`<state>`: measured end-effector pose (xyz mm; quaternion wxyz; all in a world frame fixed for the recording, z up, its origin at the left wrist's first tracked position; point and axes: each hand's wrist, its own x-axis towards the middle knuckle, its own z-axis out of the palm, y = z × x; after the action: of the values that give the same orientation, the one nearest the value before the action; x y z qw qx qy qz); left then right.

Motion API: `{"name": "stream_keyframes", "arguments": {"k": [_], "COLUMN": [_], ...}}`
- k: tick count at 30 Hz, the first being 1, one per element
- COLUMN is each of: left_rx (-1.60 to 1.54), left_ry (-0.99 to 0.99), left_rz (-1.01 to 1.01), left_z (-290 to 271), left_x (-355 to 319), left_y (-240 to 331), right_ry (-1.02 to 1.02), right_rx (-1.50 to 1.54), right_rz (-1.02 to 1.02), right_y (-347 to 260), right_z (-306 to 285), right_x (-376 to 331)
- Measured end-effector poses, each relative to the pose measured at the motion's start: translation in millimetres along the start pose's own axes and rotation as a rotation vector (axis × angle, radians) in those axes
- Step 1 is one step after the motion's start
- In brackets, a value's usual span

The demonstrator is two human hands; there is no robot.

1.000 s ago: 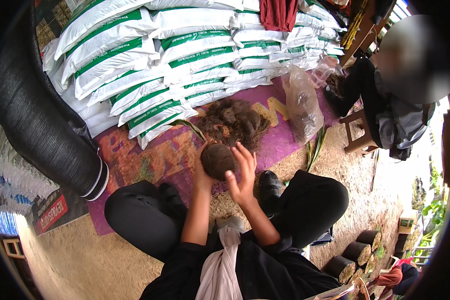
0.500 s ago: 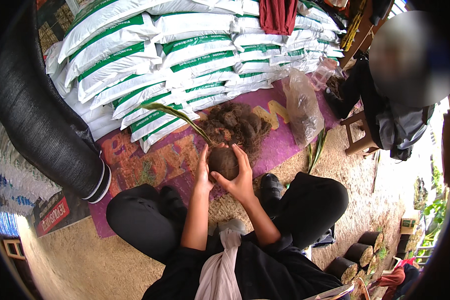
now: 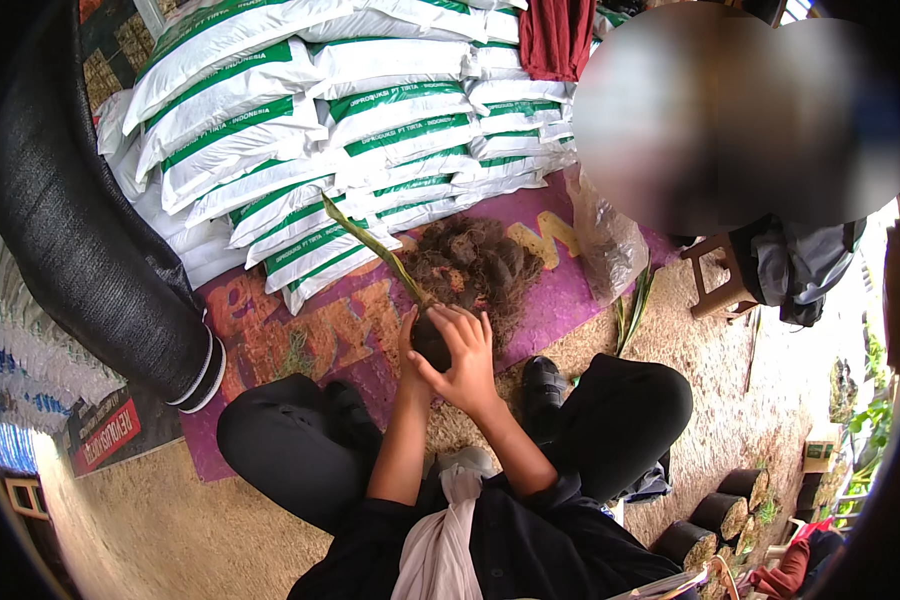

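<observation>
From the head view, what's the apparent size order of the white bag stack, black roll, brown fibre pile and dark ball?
White bag stack
Black roll
Brown fibre pile
Dark ball, partly covered

daylight glares at right while the dark edges bend

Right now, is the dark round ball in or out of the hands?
In: the left hand is against the left side of the dark round ball, the right hand over its right side.
</observation>
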<state>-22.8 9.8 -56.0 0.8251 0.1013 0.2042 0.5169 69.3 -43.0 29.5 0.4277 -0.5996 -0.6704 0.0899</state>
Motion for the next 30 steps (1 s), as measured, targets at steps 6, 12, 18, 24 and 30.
{"name": "stream_keyframes", "arguments": {"k": [6, 12, 18, 24, 30], "left_rx": [-0.095, -0.105, -0.086, 0.01, 0.033], "left_ry": [-0.034, 0.015, -0.108, -0.082, -0.037], "left_rz": [-0.059, -0.068, -0.182, -0.198, -0.151], "left_z": [-9, -20, -48, -47, -37], "left_x": [3, 9, 23, 20, 16], "left_y": [-5, -23, -21, -22, -29], "right_ry": [-0.204, -0.691, -1.079, -0.99, -0.748], "right_rx": [-0.149, -0.438, -0.667, -0.622, -0.503], "right_rz": [0.1, 0.187, 0.491, 0.542, 0.282], "right_y": [-1, -1, -5, -3, 27], "right_z": [1, 15, 66, 69, 60], "right_x": [28, 77, 121, 112, 84]}}
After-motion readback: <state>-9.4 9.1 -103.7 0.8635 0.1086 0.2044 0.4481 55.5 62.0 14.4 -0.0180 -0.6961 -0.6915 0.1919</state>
